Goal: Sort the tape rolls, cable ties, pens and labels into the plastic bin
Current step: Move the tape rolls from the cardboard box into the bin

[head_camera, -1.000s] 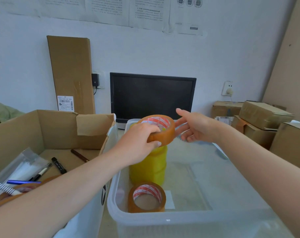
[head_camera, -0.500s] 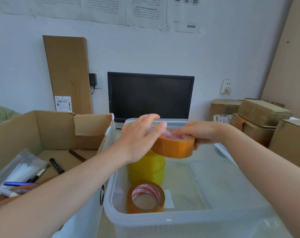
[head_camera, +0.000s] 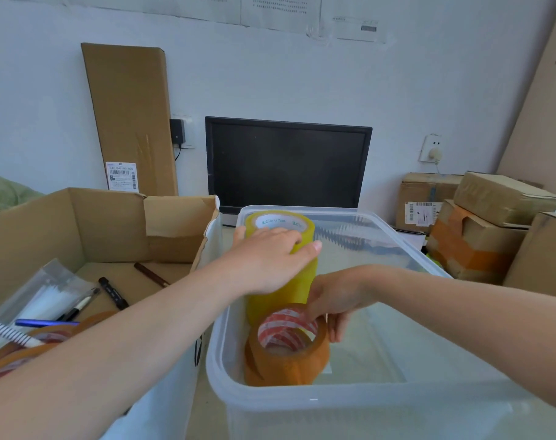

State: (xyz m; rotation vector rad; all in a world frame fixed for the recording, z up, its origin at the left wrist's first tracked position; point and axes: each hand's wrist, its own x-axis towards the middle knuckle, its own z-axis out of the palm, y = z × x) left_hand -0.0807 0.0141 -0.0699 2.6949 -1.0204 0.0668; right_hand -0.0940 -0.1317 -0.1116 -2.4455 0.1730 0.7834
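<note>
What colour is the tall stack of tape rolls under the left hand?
Translucent yellow; the tall stack shows best in the head view, the only one.

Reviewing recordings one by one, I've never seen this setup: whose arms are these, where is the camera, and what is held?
No machine here: a person wears a camera on the head, so this view looks down at their own arms. The left hand rests flat on a stack of yellow tape rolls in the clear plastic bin. The right hand grips a brown tape roll with its fingers, low in that bin. The cardboard box alongside holds pens and bagged cable ties.
</note>
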